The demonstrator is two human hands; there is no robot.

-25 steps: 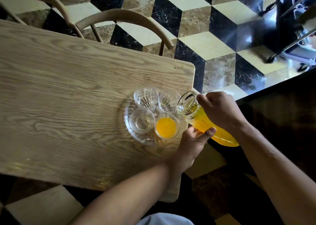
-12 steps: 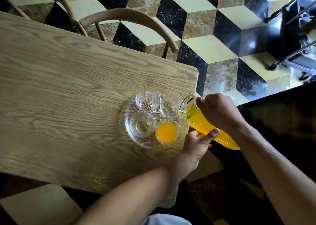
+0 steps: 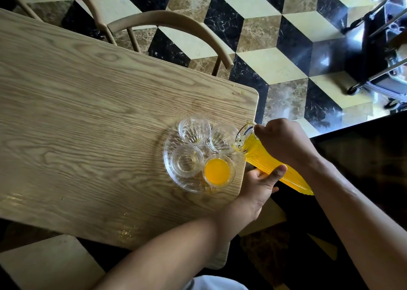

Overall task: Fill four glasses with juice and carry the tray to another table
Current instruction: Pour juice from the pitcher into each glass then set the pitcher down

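I see both hands on the jug [image 3: 273, 164], which lies tilted w/ its mouth low over the tray [image 3: 174, 179], juice filling most of its length. R hand [image 3: 284, 142] grips it from above near the neck, fingers curled over the far side; I can't see the fingertips themselves. L hand [image 3: 258, 186] cups it from below at mid-body, thumb [image 3: 278, 172] wrapped up over the near side, other fingers hidden under the glass wall. So neither hand is slack, both are closed round the jug.

Jug mouth sits just ahead of the R knuckles, right over the rim of the back-right glass [image 3: 222, 137]. Can't tell if juice is running yet; that glass looks clear.

Just left of the L thumb is the full glass [image 3: 218, 171], orange to near the brim. Further from the fingers, front-left glass [image 3: 187, 161] and back-left glass [image 3: 193, 129] both look clear, maybe a trace at the bottom. All 4 stand upright on the round clear tray, packed close, rims about touching.

Tray sits near the table [image 3: 88, 124] corner closest to my hands, on light wood. A few small drops or specks lie on the near edge below the L wrist and at the far corner. Beyond the table, a chair [image 3: 176, 21] back curves over the cube-pattern floor [image 3: 275, 47]. A dark cart [image 3: 378, 54] on wheels stands far right, well apart from the R hand.
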